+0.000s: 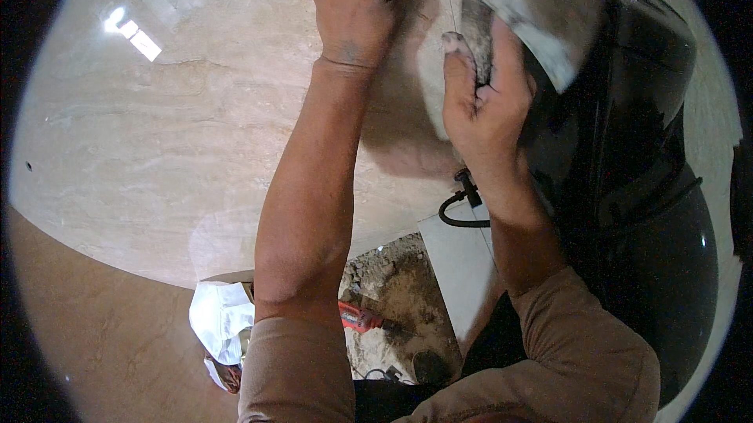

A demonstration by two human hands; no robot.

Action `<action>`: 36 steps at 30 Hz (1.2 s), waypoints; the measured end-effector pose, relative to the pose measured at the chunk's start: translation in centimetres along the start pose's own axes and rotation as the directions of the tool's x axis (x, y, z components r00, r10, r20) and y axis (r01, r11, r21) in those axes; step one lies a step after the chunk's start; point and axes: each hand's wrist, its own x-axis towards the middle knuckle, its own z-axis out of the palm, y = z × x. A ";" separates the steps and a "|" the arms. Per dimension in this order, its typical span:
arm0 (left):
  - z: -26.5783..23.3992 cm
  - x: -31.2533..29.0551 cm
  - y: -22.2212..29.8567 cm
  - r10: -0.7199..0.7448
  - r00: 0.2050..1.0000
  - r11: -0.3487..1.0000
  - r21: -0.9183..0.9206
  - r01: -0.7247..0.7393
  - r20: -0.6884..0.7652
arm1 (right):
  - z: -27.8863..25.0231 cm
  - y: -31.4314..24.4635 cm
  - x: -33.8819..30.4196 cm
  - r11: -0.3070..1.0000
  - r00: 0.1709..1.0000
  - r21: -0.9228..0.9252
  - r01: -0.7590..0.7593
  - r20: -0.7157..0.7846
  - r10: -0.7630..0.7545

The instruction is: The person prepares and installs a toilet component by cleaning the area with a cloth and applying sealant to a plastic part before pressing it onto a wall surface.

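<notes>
My right hand [490, 105] is closed round a dusty grey bar-like piece [475, 27], thumb on one side and fingers on the other. Beside it, a blurred white-and-grey smeared flat piece [541, 19] slants down to a pointed corner; I cannot tell whether the two are joined. Up at the top edge, my left hand [357, 11] rests near the beige marbled wall [196, 133], its fingers curled and partly cut off. What they hold, if anything, is hidden. A thin dark line runs down to my right thumb.
On the right stands a large glossy black rounded fixture [643, 211]. A black valve [466, 184] with a curved black hose [455, 220] juts out below my right hand. Lower down are a white tile [455, 266], bare rubble [408, 282], a red tool [361, 317] and a white crumpled bag [222, 321].
</notes>
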 end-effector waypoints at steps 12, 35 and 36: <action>0.1 -0.3 1.0 -0.608 0.775 0.738 -0.481 0.473 -0.171 | -5.2 -3.6 -13.0 0.928 0.924 -0.002 -0.372 0.098 0.371; 0.8 -0.5 1.2 -0.529 0.848 0.832 -0.202 0.517 -0.010 | -5.0 -4.3 -14.9 0.651 0.634 0.165 -0.741 0.492 0.597; 0.7 -0.2 1.6 -0.481 0.875 0.861 -0.211 0.463 -0.045 | -5.0 -4.3 -14.5 0.611 0.599 0.157 -0.776 0.489 0.634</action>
